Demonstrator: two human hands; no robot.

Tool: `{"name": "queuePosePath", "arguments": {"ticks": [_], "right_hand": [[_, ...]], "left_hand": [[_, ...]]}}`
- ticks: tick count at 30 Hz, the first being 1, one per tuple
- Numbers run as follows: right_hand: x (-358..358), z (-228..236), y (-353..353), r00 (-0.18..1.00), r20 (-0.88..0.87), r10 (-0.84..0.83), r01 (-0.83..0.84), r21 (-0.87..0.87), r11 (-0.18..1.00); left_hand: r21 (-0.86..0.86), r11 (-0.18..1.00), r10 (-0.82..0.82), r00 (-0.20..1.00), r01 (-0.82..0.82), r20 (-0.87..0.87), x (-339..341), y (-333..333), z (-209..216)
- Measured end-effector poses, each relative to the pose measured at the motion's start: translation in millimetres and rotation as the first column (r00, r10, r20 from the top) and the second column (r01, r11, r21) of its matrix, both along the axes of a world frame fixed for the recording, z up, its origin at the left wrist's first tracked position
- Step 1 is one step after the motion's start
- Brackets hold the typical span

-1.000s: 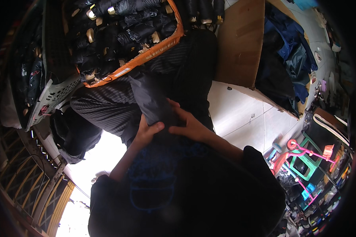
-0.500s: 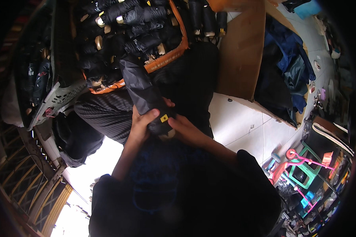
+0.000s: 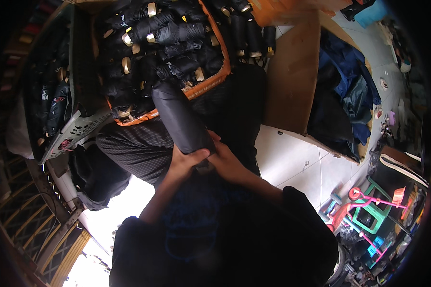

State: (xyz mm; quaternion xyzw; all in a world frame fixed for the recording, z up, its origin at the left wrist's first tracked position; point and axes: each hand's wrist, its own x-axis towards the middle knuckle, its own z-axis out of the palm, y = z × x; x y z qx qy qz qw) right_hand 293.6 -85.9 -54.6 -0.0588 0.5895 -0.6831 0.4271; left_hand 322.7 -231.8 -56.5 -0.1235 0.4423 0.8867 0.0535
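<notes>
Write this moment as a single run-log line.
left hand: grips folded black umbrella | right hand: holds its lower end | ahead: orange basket of folded umbrellas | right: cardboard sheet

The folded umbrella (image 3: 181, 119) is plain black, as are the rolled umbrellas (image 3: 172, 45) in the orange-rimmed basket (image 3: 214, 76), several tipped with tan or gold caps. The trousers (image 3: 139, 150) are dark with fine pale pinstripes. The cardboard sheet (image 3: 292, 76) is brown, the floor tiles (image 3: 292, 158) white. The heaped cloth (image 3: 349, 81) is blue and perhaps dark green. The small tricycle (image 3: 364, 201) is pink, beside a green stool (image 3: 378, 215).
</notes>
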Motion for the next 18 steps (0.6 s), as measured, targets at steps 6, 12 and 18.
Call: {"name": "queuePosePath", "arguments": {"ticks": [6, 12, 18], "right_hand": [[-8, -7, -14, 0.990, 0.043, -0.137, 0.141, -0.114, 0.983], [-28, 2, -1, 0.936, 0.320, 0.143, -0.025, -0.346, 0.938], [-26, -9, -5, 0.988, 0.089, 0.128, -0.110, -0.191, 0.975]], "left_hand": [[-0.178, 0.984, -0.019, 0.989, -0.008, -0.150, -14, -11, -7], [-0.172, 0.981, 0.066, 0.985, -0.093, -0.157, -34, -25, 8], [-0.300, 0.954, -0.009, 1.000, 0.000, -0.029, -25, -15, 14]]}}
